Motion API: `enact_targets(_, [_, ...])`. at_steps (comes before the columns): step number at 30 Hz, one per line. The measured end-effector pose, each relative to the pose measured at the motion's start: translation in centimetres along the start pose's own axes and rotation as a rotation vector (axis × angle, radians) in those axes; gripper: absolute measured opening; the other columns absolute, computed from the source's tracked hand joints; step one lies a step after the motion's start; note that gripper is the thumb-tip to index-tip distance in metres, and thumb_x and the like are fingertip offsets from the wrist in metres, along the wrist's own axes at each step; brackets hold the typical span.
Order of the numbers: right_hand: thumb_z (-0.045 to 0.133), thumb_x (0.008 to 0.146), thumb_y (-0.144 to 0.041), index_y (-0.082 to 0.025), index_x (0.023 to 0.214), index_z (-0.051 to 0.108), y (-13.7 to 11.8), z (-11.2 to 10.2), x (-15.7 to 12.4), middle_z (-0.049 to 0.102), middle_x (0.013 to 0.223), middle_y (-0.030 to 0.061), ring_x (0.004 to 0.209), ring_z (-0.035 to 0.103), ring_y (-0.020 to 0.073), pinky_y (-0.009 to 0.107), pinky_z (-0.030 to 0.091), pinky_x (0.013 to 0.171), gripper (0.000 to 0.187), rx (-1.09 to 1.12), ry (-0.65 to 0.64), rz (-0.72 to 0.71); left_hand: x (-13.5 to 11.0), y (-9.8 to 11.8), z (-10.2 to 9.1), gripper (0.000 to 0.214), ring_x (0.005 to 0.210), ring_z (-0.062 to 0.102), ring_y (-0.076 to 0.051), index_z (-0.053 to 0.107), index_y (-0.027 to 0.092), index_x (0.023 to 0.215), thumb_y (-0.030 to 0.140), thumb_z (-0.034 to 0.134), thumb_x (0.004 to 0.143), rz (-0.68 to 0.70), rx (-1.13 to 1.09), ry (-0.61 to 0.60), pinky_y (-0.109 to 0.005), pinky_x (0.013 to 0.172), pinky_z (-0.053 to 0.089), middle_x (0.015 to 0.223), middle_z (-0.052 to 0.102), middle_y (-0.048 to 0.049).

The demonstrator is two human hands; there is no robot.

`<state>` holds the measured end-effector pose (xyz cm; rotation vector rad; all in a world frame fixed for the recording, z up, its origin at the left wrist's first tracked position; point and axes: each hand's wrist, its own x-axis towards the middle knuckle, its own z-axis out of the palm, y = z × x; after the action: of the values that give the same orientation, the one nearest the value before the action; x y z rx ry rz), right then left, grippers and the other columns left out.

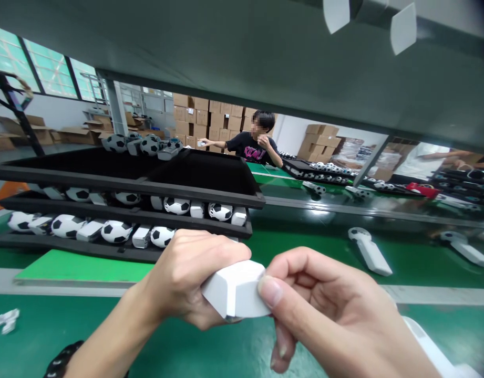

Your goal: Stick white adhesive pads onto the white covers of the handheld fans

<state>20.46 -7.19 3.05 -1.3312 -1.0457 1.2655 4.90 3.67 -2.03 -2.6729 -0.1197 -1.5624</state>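
Observation:
Both of my hands grip one white plastic handle piece (234,290) just above the green belt. My left hand (194,278) is wrapped round its left part with the fingers closed over the top. My right hand (316,304) pinches its right end, thumb pressed on the near face. The rest of the piece is hidden inside my hands.
Stacked black trays (147,185) holding several football-patterned toys with white handles stand behind at left. Two more white-handled toys (368,251) lie on the green belt (305,247) at right. A person in a black shirt (253,149) sits beyond. Cardboard boxes (202,118) line the back wall.

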Motion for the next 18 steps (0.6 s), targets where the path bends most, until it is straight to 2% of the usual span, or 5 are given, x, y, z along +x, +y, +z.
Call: enact_targets(18, [0.084, 0.069, -0.041, -0.023, 0.066, 0.068, -0.08, -0.13, 0.03, 0.061, 0.046, -0.0049, 0.045, 0.060, 0.0089, 0.016, 0.047, 0.046, 0.025, -0.014, -0.001, 0.007, 0.06, 0.08, 0.07, 0.024, 0.051, 0.064, -0.017, 0.053, 0.019, 0.092, 0.040, 0.042, 0.098, -0.004, -0.021, 0.005, -0.027, 0.047, 0.045, 0.065, 0.066, -0.0027])
